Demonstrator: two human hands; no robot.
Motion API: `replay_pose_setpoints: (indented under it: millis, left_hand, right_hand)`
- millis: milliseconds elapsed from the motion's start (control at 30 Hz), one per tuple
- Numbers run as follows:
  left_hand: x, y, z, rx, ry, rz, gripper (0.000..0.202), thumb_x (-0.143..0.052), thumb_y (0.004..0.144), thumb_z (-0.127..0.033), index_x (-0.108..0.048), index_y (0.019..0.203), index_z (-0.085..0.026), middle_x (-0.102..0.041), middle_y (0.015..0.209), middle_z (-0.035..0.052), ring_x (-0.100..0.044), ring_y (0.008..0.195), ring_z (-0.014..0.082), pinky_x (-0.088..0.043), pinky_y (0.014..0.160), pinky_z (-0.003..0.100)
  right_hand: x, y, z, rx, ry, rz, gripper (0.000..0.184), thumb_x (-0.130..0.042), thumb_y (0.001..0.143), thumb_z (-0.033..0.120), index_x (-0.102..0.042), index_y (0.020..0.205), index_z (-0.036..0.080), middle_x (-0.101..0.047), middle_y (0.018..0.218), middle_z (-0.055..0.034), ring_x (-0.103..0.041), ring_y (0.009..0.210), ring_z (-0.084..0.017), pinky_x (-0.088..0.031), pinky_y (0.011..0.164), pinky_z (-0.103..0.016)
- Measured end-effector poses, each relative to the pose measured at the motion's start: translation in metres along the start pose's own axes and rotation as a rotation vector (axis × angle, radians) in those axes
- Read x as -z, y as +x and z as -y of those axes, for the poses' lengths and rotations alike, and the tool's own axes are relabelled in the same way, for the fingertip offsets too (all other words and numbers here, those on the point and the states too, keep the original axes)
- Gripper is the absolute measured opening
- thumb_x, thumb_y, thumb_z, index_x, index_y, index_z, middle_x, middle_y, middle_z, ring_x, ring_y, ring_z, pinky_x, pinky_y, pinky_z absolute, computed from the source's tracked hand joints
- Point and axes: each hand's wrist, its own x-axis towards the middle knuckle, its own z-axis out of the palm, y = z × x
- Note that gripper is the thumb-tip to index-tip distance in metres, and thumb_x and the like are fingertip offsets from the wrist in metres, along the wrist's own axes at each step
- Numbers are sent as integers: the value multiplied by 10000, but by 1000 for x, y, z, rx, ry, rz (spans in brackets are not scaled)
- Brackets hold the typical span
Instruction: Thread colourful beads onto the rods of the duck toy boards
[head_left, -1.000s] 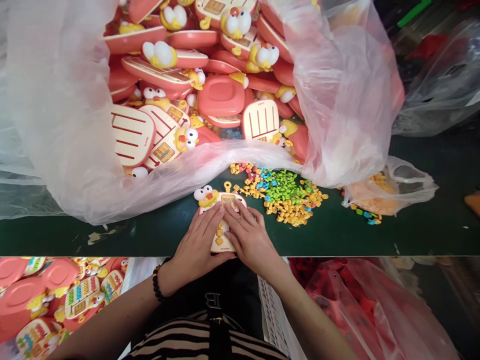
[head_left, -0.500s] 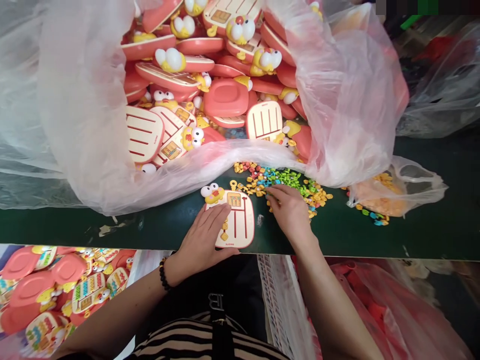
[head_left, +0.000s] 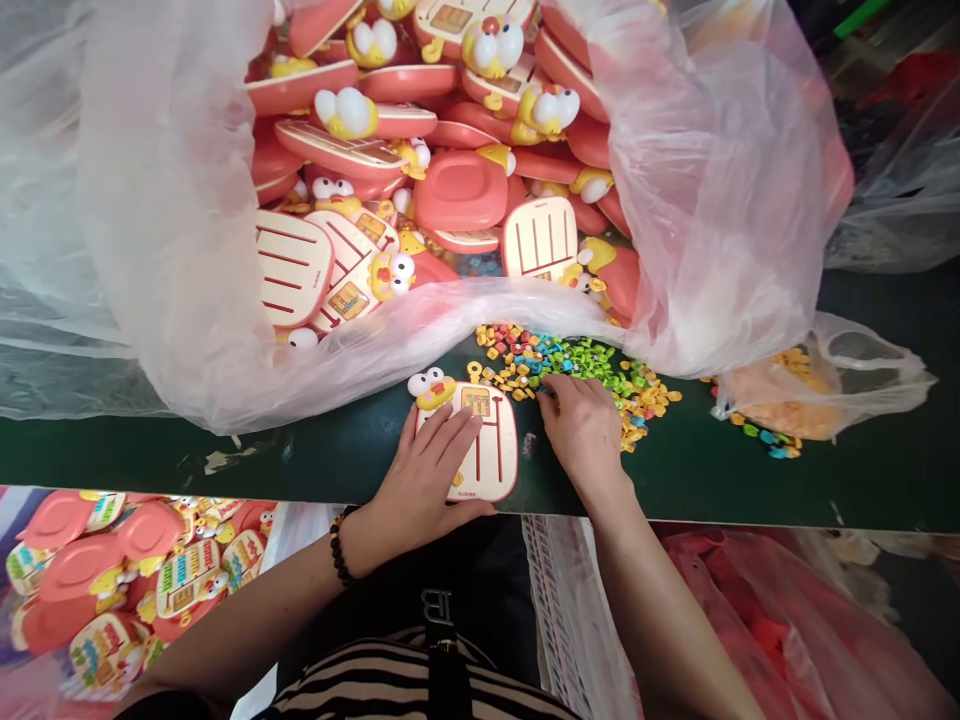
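A cream toy board (head_left: pixel 491 465) with a red rim, dark red slots and a yellow bug-eyed duck head lies at the table's front edge. My left hand (head_left: pixel 420 475) rests flat across its left half, fingers stretched over the face and thumb along the near edge. A small yellow piece shows beside those fingers; the rest of that side is covered. To the right, my right hand (head_left: pixel 589 430) is at the near side of a pile of small coloured pieces (head_left: pixel 592 358), thumb and fingers pinched. What lies between its fingertips is hidden.
Behind the board, a large clear plastic bag (head_left: pixel 172 230) holds many similar toys. A small bag of orange pieces (head_left: pixel 795 400) lies on the dark green table (head_left: pixel 315 460) at right. Toys with coloured pieces (head_left: pixel 75 580) fill the lower left; red plastic-wrapped items (head_left: pixel 750 610) sit lower right.
The view has shifted slightly. My left hand's fingers now cover more of the board's left slots and most of the yellow pieces there. My right hand stays at the pile, its fingers drawn in more.
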Motion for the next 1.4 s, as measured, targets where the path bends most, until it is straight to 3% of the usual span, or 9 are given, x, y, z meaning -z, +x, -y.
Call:
replay_pose_setpoints:
  millis: [100, 267, 400, 533, 700, 900, 1200, 1300, 1400]
  left_hand:
    - [-2, 1, 0, 11, 10, 12, 831, -594, 803, -618, -372, 1416, -104, -461, 1445, 160, -329, 1395, 305, -162, 1176, 524]
    - [-3, 0, 2, 5, 24, 13, 823, -555, 822, -637, -361, 1424, -109, -453, 1452, 162, -324, 1399, 298, -164, 1174, 507]
    - [-3, 0, 3, 0, 26, 21, 815, -545, 824, -645, -363, 1426, -126, -474, 1434, 168, -343, 1389, 301, -176, 1168, 505]
    - [-3, 1, 3, 6, 19, 18, 814, -546, 826, -641, -362, 1429, -126, -482, 1428, 159, -344, 1387, 297, -164, 1173, 495]
    - [-1, 1, 2, 19, 1, 27, 810, -549, 836, -617, -344, 1445, -123, -469, 1441, 149, -337, 1393, 284, -162, 1178, 479]
    - [-2, -1, 4, 11, 5, 41, 788, -527, 855, -607, -333, 1443, -119, -448, 1460, 148, -316, 1408, 279, -109, 1188, 475]
    - [-3, 1, 3, 40, -58, 46, 857, -594, 822, -566, -243, 1476, -138, -458, 1445, 164, -350, 1392, 293, -204, 1167, 495]
    - [-4, 0, 3, 39, -59, 37, 897, -614, 802, -575, -233, 1481, -129, -468, 1436, 167, -369, 1380, 293, -232, 1157, 499]
    - [-3, -2, 3, 25, -40, 50, 880, -640, 776, -588, -309, 1462, -147, -486, 1426, 150, -370, 1375, 300, -241, 1153, 506]
  right_hand:
    - [7, -3, 9, -39, 251, -77, 206, -530, 890, 218, -696, 1006, 186, -703, 933, -97, -644, 848, -240, -519, 773, -379]
    - [9, -7, 36, -13, 599, -15, 156, -537, 904, 222, -680, 963, 234, -687, 959, -43, -664, 865, -177, -547, 779, -317]
    - [-3, -5, 44, 4, 527, -90, 114, -544, 904, 220, -654, 933, 233, -691, 983, -56, -666, 893, -190, -556, 780, -333]
    - [-14, -10, 42, 113, 406, -112, 177, -508, 928, 194, -680, 920, 234, -726, 991, -64, -681, 915, -204, -549, 815, -365]
    - [-16, -19, 36, 195, 303, -127, 220, -506, 925, 155, -696, 1009, 229, -733, 1046, -70, -676, 963, -218, -531, 858, -391]
    - [-2, -18, 32, 272, 304, -29, 212, -501, 927, 150, -700, 973, 204, -726, 1022, -91, -659, 959, -223, -545, 843, -382]
    - [-1, -22, 47, 268, 613, 36, 182, -510, 920, 143, -673, 889, 217, -725, 982, -67, -655, 895, -181, -562, 789, -352]
    - [6, -15, 45, 322, 682, 162, 192, -502, 897, 126, -660, 833, 215, -726, 1006, -60, -647, 886, -178, -553, 797, -356]
    - [21, -5, 27, 308, 752, 296, 168, -521, 885, 172, -669, 829, 230, -734, 937, -37, -662, 853, -179, -553, 786, -355]
